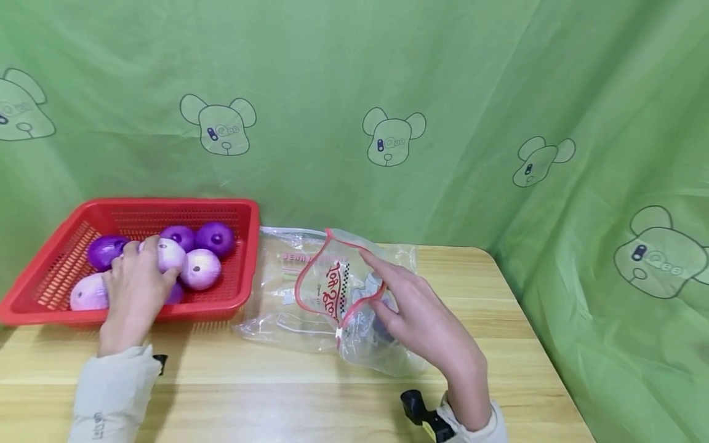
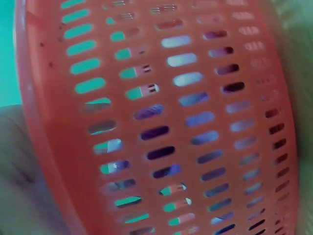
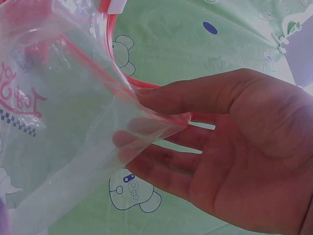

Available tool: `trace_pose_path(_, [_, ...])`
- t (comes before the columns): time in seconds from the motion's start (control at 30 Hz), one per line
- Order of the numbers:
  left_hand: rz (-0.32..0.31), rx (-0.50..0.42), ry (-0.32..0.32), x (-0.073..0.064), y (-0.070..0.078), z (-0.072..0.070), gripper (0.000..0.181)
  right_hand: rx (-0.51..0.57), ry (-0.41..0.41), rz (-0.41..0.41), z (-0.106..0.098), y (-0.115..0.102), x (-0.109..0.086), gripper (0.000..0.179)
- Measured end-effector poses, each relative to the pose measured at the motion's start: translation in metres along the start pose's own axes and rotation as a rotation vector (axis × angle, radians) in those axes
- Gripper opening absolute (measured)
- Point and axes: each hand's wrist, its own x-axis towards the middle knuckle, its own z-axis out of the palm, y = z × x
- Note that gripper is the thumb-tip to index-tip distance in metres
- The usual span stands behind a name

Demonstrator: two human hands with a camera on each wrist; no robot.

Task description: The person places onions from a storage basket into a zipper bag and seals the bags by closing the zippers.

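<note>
Basket and red-edged bag share the wooden surface in front of me, the red basket at the left and the clear bag to the right of it. My left hand reaches over the near side of the basket and grips a pale ball, thumb on its right. Inside with it lie two more pale balls, one to the right of my hand and one to the left, and dark purple balls, mostly along the far side; another dark one is partly hidden under my grip. The left wrist view is mostly the basket's slotted wall.

My right hand pinches the red edge of the bag between thumb and fingers, at the right of its mouth, which gapes. A dark bluish shape shows through the plastic; I cannot tell what it is. Behind this bag, a flat clear bag lies on the surface, just beside the basket. On the far side hangs a green curtain printed with bear heads.
</note>
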Motion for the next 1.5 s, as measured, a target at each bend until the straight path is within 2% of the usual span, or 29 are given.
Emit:
trace_pose_path(0.1, [0.013,-0.009,0.013,0.0,0.005,-0.001,0.06,0.0,0.003,-0.002,0.0,0.0,0.0,0.073])
trace_pose_path(0.33, [0.069,-0.026,0.086,-0.001,0.02,-0.005,0.057,-0.006,0.015,-0.019,0.002,0.002,-0.001,0.071])
trace_pose_path(0.57, [0.1,-0.092,0.184,-0.006,0.04,-0.01,0.053,-0.011,0.016,-0.018,0.002,0.002,0.0,0.071])
trace_pose_path(0.67, [0.107,-0.112,0.201,-0.008,0.049,-0.013,0.051,-0.011,0.015,-0.019,0.002,0.002,0.0,0.072])
trace_pose_path(1.23, [0.222,-0.219,0.224,-0.021,0.078,-0.025,0.058,-0.012,0.022,-0.017,0.002,0.001,0.0,0.073])
trace_pose_path(1.5, [0.305,-0.262,0.223,-0.03,0.096,-0.03,0.058,-0.016,0.001,0.013,0.0,-0.001,0.001,0.073])
